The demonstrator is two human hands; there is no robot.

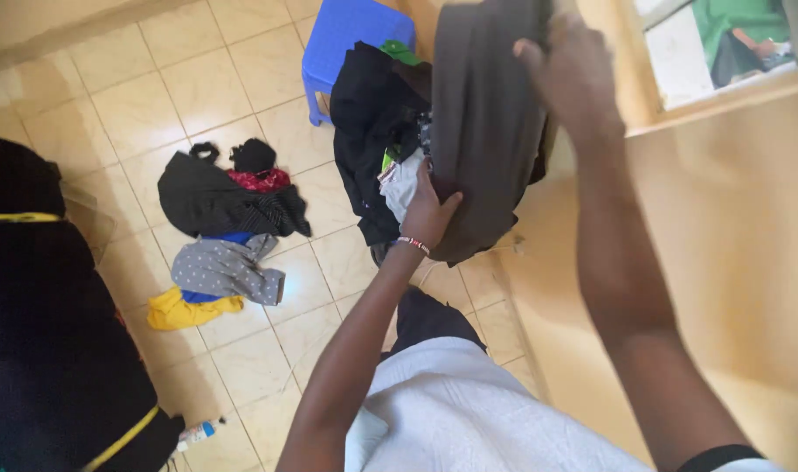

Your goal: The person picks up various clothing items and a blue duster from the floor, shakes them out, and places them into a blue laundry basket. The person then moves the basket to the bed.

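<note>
Both hands, left hand [429, 210] and right hand [566, 74], are gripping grey trousers [486, 131]; I'm thinking a loose pinch could drop them onto the stool pile [377, 114].

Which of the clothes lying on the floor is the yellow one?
The yellow garment at the near end of the floor pile, tucked partly under the grey dotted garment. The others there are grey, blue, black or red.

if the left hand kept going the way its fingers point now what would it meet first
The left hand already rests against the grey-brown garment held up by the right hand, so it would press into that cloth first. Behind lies the dark clothes heap on the blue stool, though depth is unclear.
</note>
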